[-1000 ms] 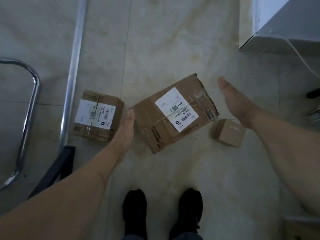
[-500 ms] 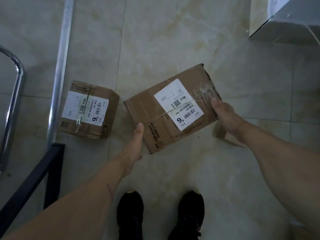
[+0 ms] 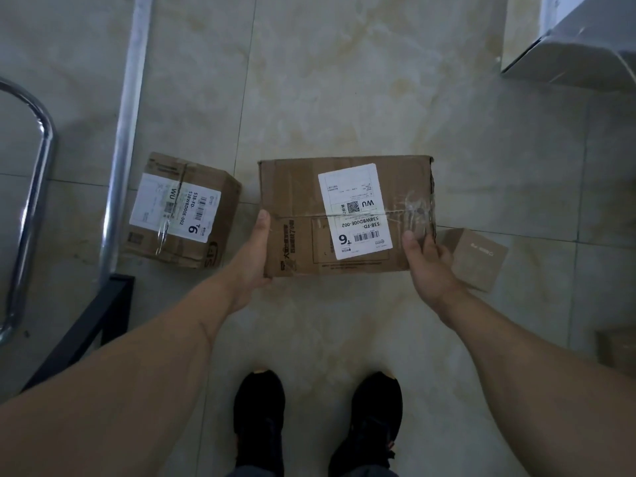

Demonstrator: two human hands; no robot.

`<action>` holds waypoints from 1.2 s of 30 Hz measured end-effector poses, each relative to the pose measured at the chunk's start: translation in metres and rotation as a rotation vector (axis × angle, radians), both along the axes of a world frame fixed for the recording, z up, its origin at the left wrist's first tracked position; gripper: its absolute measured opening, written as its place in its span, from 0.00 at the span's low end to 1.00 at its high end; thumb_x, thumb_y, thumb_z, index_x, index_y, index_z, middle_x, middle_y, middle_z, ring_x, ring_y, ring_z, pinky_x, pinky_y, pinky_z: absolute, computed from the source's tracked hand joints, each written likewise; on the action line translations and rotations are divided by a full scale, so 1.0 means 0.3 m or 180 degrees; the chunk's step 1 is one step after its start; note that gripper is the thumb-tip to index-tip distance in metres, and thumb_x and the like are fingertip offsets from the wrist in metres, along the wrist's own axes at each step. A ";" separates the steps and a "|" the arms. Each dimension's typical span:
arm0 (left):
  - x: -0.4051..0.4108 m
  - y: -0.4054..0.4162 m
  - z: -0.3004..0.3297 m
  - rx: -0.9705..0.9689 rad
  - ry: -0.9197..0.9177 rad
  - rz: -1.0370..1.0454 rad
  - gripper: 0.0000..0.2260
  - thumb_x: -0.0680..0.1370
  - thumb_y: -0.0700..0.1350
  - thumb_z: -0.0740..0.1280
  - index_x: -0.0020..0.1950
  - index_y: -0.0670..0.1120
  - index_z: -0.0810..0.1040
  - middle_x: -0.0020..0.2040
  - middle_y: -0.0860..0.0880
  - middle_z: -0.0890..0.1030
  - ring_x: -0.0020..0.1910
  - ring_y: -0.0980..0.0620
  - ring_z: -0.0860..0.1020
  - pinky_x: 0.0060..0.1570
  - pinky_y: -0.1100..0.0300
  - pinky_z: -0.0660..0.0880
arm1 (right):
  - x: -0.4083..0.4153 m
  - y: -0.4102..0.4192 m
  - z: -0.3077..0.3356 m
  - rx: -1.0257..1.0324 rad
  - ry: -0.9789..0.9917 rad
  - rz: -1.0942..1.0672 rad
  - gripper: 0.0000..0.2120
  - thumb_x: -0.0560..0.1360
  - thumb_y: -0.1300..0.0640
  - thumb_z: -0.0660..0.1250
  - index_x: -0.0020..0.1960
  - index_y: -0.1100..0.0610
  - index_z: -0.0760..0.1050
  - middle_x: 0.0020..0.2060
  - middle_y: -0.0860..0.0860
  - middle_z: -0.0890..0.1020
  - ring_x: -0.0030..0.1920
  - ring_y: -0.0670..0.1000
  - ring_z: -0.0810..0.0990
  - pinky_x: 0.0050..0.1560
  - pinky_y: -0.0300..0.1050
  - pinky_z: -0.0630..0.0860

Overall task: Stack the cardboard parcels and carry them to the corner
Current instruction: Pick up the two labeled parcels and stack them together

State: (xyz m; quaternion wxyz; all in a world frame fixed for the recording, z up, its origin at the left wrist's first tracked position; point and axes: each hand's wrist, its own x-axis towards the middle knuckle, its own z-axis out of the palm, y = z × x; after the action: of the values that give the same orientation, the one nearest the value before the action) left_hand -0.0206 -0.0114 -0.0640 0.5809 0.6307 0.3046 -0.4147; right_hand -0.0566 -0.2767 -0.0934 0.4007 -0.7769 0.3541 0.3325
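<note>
A large cardboard parcel (image 3: pixel 296 201) with a white shipping label sits square in front of me over the tiled floor. My left hand (image 3: pixel 253 256) grips its left end and my right hand (image 3: pixel 426 259) grips its right end, thumbs on top. A medium labelled parcel (image 3: pixel 179 211) rests on the floor to the left, apart from the large one. A small plain cardboard box (image 3: pixel 478 258) lies on the floor just right of my right hand, partly hidden by it.
A chrome rail (image 3: pixel 124 139) and a curved metal tube (image 3: pixel 38 149) stand at the left, with a black frame (image 3: pixel 79 328) below them. A white cabinet corner (image 3: pixel 568 60) is at the top right. Another cardboard piece (image 3: pixel 617 349) shows at the right edge. My black shoes (image 3: pixel 316 421) are below.
Both hands closed in on the large parcel's ends and took hold of it. The parcel has turned from a slant to square with me, uncovering the small box on the right.
</note>
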 end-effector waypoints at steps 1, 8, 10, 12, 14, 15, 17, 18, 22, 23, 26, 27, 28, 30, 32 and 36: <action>0.003 0.005 -0.001 0.0015 -0.0027 -0.0026 0.22 0.80 0.67 0.42 0.58 0.66 0.73 0.72 0.48 0.74 0.71 0.47 0.69 0.73 0.40 0.60 | -0.008 0.013 0.007 -0.0015 0.0009 -0.0020 0.40 0.82 0.33 0.50 0.86 0.53 0.48 0.84 0.54 0.47 0.82 0.57 0.55 0.79 0.51 0.52; 0.025 0.025 -0.020 0.0239 -0.0077 -0.0085 0.28 0.80 0.68 0.41 0.69 0.60 0.71 0.72 0.48 0.73 0.72 0.47 0.68 0.73 0.43 0.60 | -0.054 0.061 0.022 0.0068 0.0111 -0.0174 0.39 0.82 0.33 0.49 0.86 0.52 0.46 0.85 0.54 0.46 0.83 0.55 0.50 0.80 0.53 0.50; 0.026 0.027 -0.023 0.0250 -0.0068 -0.0096 0.30 0.79 0.69 0.41 0.71 0.59 0.71 0.73 0.48 0.74 0.72 0.46 0.69 0.73 0.43 0.60 | -0.063 0.067 0.021 0.0067 0.0138 -0.0214 0.39 0.81 0.33 0.49 0.86 0.52 0.46 0.85 0.54 0.45 0.83 0.55 0.51 0.80 0.53 0.50; 0.025 0.031 -0.020 0.0244 -0.0071 -0.0107 0.28 0.79 0.69 0.41 0.69 0.61 0.71 0.72 0.48 0.74 0.72 0.46 0.69 0.73 0.43 0.60 | -0.070 0.072 0.019 0.0059 0.0143 -0.0227 0.39 0.81 0.33 0.49 0.86 0.51 0.46 0.84 0.54 0.46 0.83 0.56 0.52 0.80 0.54 0.50; 0.028 0.028 -0.016 0.0233 -0.0057 -0.0122 0.29 0.79 0.69 0.41 0.70 0.60 0.71 0.72 0.48 0.74 0.72 0.46 0.69 0.74 0.42 0.59 | -0.075 0.064 0.016 0.0023 0.0109 -0.0230 0.39 0.81 0.33 0.50 0.86 0.50 0.47 0.84 0.54 0.48 0.83 0.56 0.52 0.80 0.54 0.51; 0.027 0.033 -0.014 0.0230 -0.0060 -0.0127 0.31 0.79 0.69 0.41 0.72 0.59 0.70 0.73 0.48 0.73 0.73 0.46 0.68 0.74 0.42 0.58 | -0.073 0.065 0.012 0.0001 0.0080 -0.0232 0.38 0.81 0.33 0.50 0.86 0.50 0.48 0.84 0.54 0.49 0.83 0.56 0.52 0.80 0.54 0.51; 0.029 0.037 -0.009 0.0214 -0.0052 -0.0141 0.31 0.79 0.69 0.41 0.75 0.57 0.66 0.75 0.49 0.70 0.75 0.47 0.65 0.74 0.42 0.57 | -0.071 0.069 0.013 -0.0084 -0.0014 -0.0251 0.38 0.81 0.32 0.50 0.86 0.49 0.50 0.84 0.54 0.53 0.83 0.56 0.53 0.80 0.55 0.51; 0.030 0.042 -0.007 0.0215 -0.0072 -0.0102 0.31 0.80 0.68 0.41 0.76 0.56 0.65 0.75 0.49 0.69 0.76 0.47 0.63 0.75 0.43 0.56 | -0.067 0.074 0.014 -0.0159 -0.0070 -0.0231 0.40 0.80 0.30 0.50 0.85 0.49 0.52 0.84 0.54 0.55 0.83 0.57 0.54 0.79 0.56 0.51; 0.010 0.108 -0.004 0.0228 -0.0307 0.0176 0.29 0.82 0.65 0.43 0.81 0.54 0.53 0.78 0.53 0.60 0.78 0.49 0.56 0.76 0.41 0.53 | -0.018 0.120 0.029 -0.0536 -0.0143 0.0030 0.45 0.76 0.26 0.49 0.85 0.49 0.51 0.84 0.55 0.55 0.83 0.60 0.52 0.80 0.61 0.51; 0.004 0.139 -0.006 0.0236 -0.0374 0.0281 0.29 0.82 0.65 0.44 0.81 0.56 0.48 0.81 0.54 0.54 0.79 0.49 0.54 0.76 0.40 0.52 | 0.000 0.136 0.029 -0.0668 -0.0165 0.0125 0.43 0.78 0.28 0.50 0.85 0.50 0.50 0.84 0.56 0.54 0.83 0.60 0.52 0.80 0.61 0.50; -0.011 0.225 -0.017 0.0272 -0.0499 0.0525 0.29 0.81 0.66 0.46 0.80 0.59 0.49 0.81 0.55 0.55 0.78 0.51 0.56 0.75 0.43 0.55 | 0.071 0.190 0.035 -0.0982 -0.0322 0.0303 0.44 0.78 0.28 0.49 0.85 0.54 0.50 0.84 0.57 0.54 0.83 0.61 0.50 0.80 0.61 0.49; -0.017 0.260 -0.017 0.0295 -0.0550 0.0670 0.28 0.81 0.66 0.47 0.80 0.57 0.54 0.78 0.56 0.63 0.76 0.52 0.63 0.73 0.47 0.62 | 0.100 0.222 0.040 -0.1024 -0.0367 0.0372 0.44 0.79 0.28 0.49 0.85 0.55 0.51 0.84 0.58 0.55 0.83 0.62 0.51 0.80 0.61 0.50; -0.023 0.292 -0.017 0.0375 -0.0586 0.0848 0.25 0.82 0.64 0.47 0.76 0.56 0.62 0.71 0.57 0.72 0.68 0.56 0.71 0.67 0.55 0.71 | 0.129 0.255 0.048 -0.1032 -0.0433 0.0476 0.44 0.79 0.29 0.50 0.84 0.57 0.53 0.83 0.59 0.57 0.82 0.62 0.53 0.80 0.61 0.52; -0.034 0.348 -0.005 0.0554 -0.0603 0.1191 0.20 0.84 0.61 0.46 0.68 0.56 0.69 0.51 0.61 0.78 0.50 0.61 0.77 0.46 0.63 0.75 | 0.187 0.327 0.069 -0.0962 -0.0619 0.0778 0.41 0.80 0.31 0.51 0.84 0.57 0.54 0.83 0.59 0.57 0.82 0.61 0.54 0.80 0.60 0.52; -0.057 0.405 -0.024 0.0721 -0.0627 0.1525 0.24 0.83 0.63 0.46 0.68 0.53 0.72 0.47 0.58 0.80 0.48 0.57 0.79 0.45 0.59 0.74 | 0.245 0.412 0.089 -0.0805 -0.0901 0.1153 0.40 0.81 0.34 0.53 0.85 0.55 0.51 0.84 0.55 0.51 0.83 0.59 0.49 0.81 0.59 0.49; -0.112 0.501 -0.083 0.0709 -0.0377 0.2209 0.32 0.79 0.68 0.47 0.77 0.51 0.65 0.71 0.45 0.73 0.64 0.45 0.74 0.66 0.46 0.70 | 0.375 0.629 0.090 -0.0486 -0.1258 0.2149 0.39 0.81 0.35 0.55 0.85 0.52 0.50 0.85 0.53 0.47 0.84 0.57 0.47 0.81 0.60 0.48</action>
State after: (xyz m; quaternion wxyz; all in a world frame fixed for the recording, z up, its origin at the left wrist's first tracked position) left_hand -0.0541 0.1390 -0.0890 0.6315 0.5720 0.5095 -0.1200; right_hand 0.0560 -0.0879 -0.0665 0.2703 -0.9261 0.0186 0.2624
